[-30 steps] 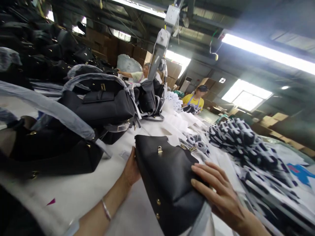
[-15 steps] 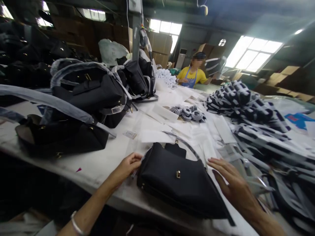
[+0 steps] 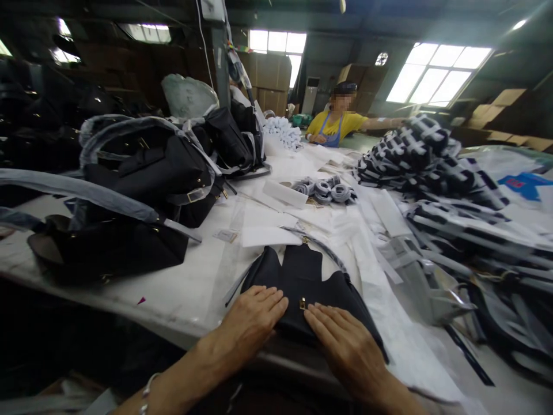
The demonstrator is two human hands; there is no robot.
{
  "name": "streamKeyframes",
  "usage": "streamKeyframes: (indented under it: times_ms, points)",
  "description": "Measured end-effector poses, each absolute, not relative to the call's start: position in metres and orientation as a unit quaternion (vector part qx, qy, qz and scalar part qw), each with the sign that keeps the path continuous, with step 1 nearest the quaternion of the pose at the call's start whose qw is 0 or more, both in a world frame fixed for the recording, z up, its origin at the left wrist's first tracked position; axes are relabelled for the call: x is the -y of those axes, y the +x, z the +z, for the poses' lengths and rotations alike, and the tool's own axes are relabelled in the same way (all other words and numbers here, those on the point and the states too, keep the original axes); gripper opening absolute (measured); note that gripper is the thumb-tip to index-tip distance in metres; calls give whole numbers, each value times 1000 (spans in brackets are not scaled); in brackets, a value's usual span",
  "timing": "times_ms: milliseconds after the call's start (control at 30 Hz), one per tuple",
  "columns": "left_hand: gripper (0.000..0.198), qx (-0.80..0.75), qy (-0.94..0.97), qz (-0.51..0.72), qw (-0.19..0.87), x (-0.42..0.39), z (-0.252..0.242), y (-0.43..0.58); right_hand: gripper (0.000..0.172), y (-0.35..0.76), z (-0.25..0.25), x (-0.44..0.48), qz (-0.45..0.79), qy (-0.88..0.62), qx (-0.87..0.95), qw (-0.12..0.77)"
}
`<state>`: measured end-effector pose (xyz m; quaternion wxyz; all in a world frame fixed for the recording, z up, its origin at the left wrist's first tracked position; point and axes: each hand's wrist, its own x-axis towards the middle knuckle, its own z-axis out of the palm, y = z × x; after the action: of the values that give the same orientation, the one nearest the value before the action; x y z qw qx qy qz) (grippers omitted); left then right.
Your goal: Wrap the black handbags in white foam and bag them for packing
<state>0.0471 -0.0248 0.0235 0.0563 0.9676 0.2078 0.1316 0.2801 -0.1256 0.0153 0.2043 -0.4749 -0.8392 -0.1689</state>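
A black handbag (image 3: 301, 271) lies near the front edge of the table, its flap tab pointing away from me. At the middle of its front panel is a small gold clasp (image 3: 303, 304). My left hand (image 3: 256, 314) rests flat on the bag to the left of the clasp, fingers extended. On the right, my right hand (image 3: 345, 340) also lies flat against the panel, fingertips beside the clasp. Neither hand grips anything. Behind the flap curves the bag's wrapped handle (image 3: 330, 253). The lower part of the bag is partly hidden by my hands.
Other black bags (image 3: 147, 173) with wrapped straps stand at the left. Rolled grey straps (image 3: 324, 191) and white sheets (image 3: 270, 227) lie beyond the handbag. Piles of black-and-white pieces (image 3: 406, 155) fill the right. Across the table, a person in a yellow shirt (image 3: 356, 122) reaches toward the pile.
Both my hands have moved from the bag's sides onto its front panel, which now looks flatter. The person across the table has stretched an arm out to the pile.
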Motion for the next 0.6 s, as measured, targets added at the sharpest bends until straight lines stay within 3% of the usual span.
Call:
streamKeyframes:
  times_ms: [133, 200, 300, 367, 467, 600]
  points:
    - [31, -236, 959, 155, -4, 28, 22, 40, 37, 282, 20, 107, -145, -472, 844, 208]
    - [31, -254, 955, 151, -12, 28, 29, 37, 40, 287, 28, 96, -98, -498, 843, 177]
    - [40, -271, 957, 105, -9, 25, 38, 43, 62, 299, 39, 83, -28, -494, 864, 96]
    - [45, -264, 961, 84, -24, 23, 33, 53, 62, 306, 35, 81, -22, -459, 886, 67]
    - [39, -251, 959, 106, -74, 21, 6, 66, 55, 308, 9, 85, -79, -435, 893, 84]
    - [42, -263, 933, 198, -148, 24, -35, 65, 53, 299, -34, 96, -158, -479, 846, 172]
